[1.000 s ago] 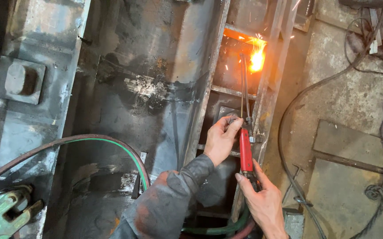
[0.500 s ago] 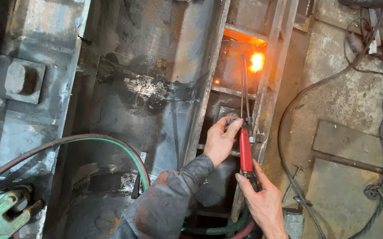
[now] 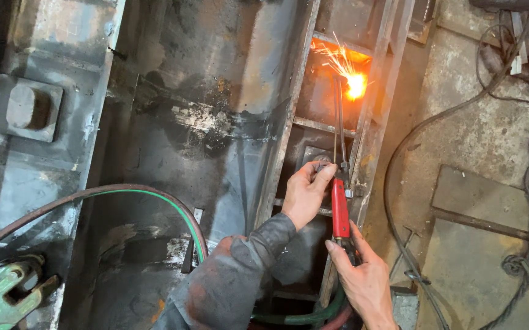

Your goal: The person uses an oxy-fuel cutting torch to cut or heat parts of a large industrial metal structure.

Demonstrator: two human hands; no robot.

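Fingers (image 3: 322, 174) of both hands close around the red-handled torch (image 3: 340, 208), its tubes running up-frame to sparks (image 3: 355, 85) at upper right.

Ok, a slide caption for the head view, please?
Both bare hands, left hand and right hand, steady a red-handled cutting torch throwing sparks inside a steel frame.

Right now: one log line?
left hand: on torch valve | right hand: grips torch | flame: sparking on steel frame
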